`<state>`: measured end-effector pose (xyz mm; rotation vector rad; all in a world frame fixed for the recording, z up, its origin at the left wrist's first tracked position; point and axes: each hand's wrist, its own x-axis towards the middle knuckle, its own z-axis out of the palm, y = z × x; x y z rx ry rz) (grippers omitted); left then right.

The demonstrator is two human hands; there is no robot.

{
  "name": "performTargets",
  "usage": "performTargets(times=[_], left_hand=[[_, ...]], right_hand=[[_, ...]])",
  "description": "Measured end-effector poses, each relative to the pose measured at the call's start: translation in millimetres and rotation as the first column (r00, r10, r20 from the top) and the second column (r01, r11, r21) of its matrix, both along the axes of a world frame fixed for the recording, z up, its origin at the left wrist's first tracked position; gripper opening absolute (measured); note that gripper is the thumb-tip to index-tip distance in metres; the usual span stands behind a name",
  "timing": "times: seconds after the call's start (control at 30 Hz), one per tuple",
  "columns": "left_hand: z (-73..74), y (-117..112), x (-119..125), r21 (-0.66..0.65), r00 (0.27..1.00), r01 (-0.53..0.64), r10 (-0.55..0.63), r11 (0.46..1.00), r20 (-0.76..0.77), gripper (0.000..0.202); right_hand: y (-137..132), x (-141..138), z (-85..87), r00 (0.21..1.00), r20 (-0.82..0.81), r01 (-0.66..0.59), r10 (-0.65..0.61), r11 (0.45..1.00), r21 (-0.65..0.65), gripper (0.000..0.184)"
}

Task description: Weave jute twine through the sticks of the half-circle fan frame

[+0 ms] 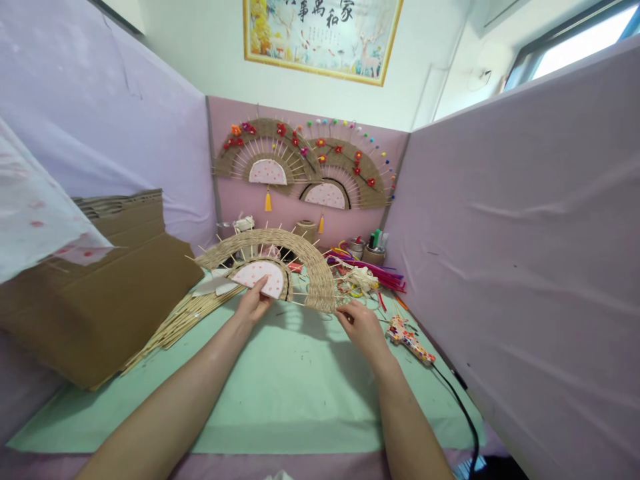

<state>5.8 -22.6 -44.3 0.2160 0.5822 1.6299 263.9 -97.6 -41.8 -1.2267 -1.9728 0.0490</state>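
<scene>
A half-woven fan of twine on wooden sticks [305, 263] stands upright on the green mat [295, 387], with a pink dotted half-disc at its base. My left hand [254, 303] grips that pink base, fingers closed on it. My right hand [361, 325] pinches the lower right end of the woven band, where a thin strand of twine comes off. Both forearms reach in from the bottom edge.
Flat cardboard sheets [100, 293] and a bundle of thin sticks [180, 323] lie at the left. A patterned glue gun [410, 339] with a black cord lies at the right. Coloured pipe cleaners [370, 270], pen cups and a twine spool sit behind. Two finished fans [300, 163] hang on the back wall.
</scene>
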Motion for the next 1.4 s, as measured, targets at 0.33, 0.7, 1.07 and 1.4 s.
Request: performTargets(times=[0.33, 0.7, 1.07, 1.4], left_hand=[[19.9, 7, 33, 0.04, 0.994, 0.0, -0.005, 0.999, 0.108, 0.03], [12.2, 2, 22, 0.023, 0.985, -0.005, 0.001, 1.0, 0.17, 0.031], [10.5, 0, 20, 0.018, 0.984, 0.047, -0.05, 0.999, 0.174, 0.033], [10.8, 1, 7, 0.022, 0.995, 0.097, -0.097, 0.995, 0.015, 0.029]], right_hand=[[-6, 6, 3.7, 0.946, -0.319, 0.156, -0.06, 0.946, 0.284, 0.019], [-12, 0, 9.4, 0.909, -0.416, 0.058, 0.028, 0.98, 0.192, 0.018], [-9, 3, 7.2, 0.917, -0.398, 0.011, 0.029, 0.995, 0.098, 0.022], [-4, 12, 3.5, 0.938, -0.347, 0.07, -0.018, 0.988, 0.139, 0.018]])
